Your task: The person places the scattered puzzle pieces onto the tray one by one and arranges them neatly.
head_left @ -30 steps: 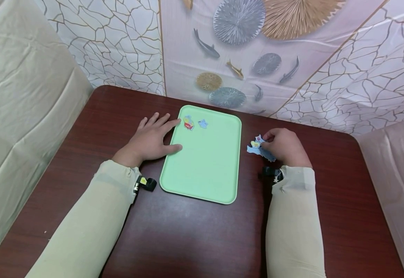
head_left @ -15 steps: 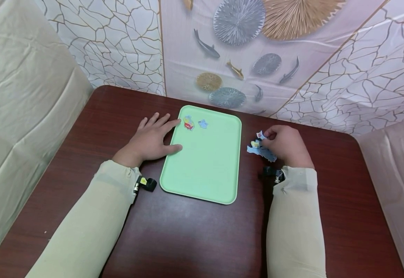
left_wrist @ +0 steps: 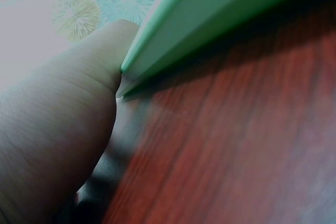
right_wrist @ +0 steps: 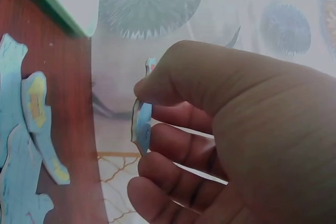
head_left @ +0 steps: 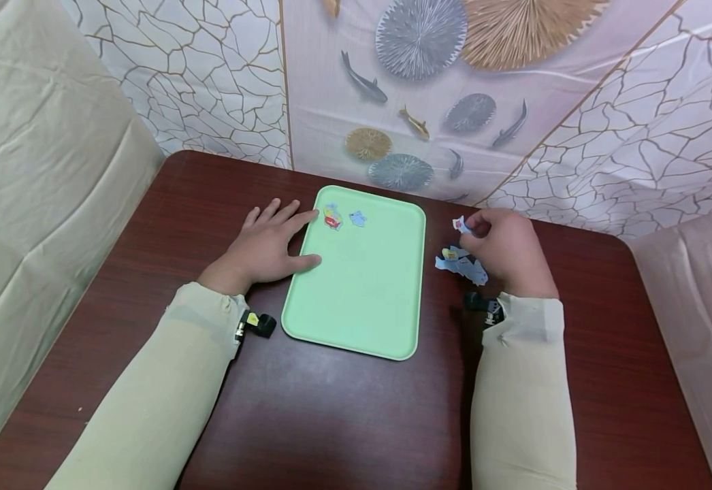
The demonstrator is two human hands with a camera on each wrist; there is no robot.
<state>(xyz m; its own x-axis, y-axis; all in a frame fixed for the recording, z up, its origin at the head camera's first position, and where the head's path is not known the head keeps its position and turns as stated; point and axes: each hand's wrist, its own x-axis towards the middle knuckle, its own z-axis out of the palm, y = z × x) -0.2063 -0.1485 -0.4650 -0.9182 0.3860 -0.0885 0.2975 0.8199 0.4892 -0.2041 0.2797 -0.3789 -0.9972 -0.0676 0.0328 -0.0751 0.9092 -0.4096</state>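
Observation:
My right hand [head_left: 508,246] pinches a small light-blue puzzle piece [head_left: 459,223] with a red mark, held between thumb and fingers to the right of the tray. Seen from the right wrist, the piece [right_wrist: 143,127] is nearly edge-on, partly covered by the thumb. Several blue puzzle pieces [head_left: 465,269], some with yellow patches, lie on the table just below that hand. The left hand [head_left: 262,245] rests with spread fingers at the left edge of a pale green tray [head_left: 362,306], its thumb and index finger over the rim. In the tray's upper left are a red-and-yellow piece [head_left: 332,217] and a blue piece [head_left: 358,218].
The dark reddish-brown table [head_left: 331,422] runs back to a patterned cloth wall [head_left: 227,82]. Pale cloth [head_left: 43,204] hangs along the left side, and another sheet [head_left: 699,306] closes off the right. Black wrist cameras [head_left: 261,325] stick out beside the sleeves.
My right hand has moved away from me with the pinched puzzle piece, separating it from the pieces on the table. The left hand and tray have stayed put.

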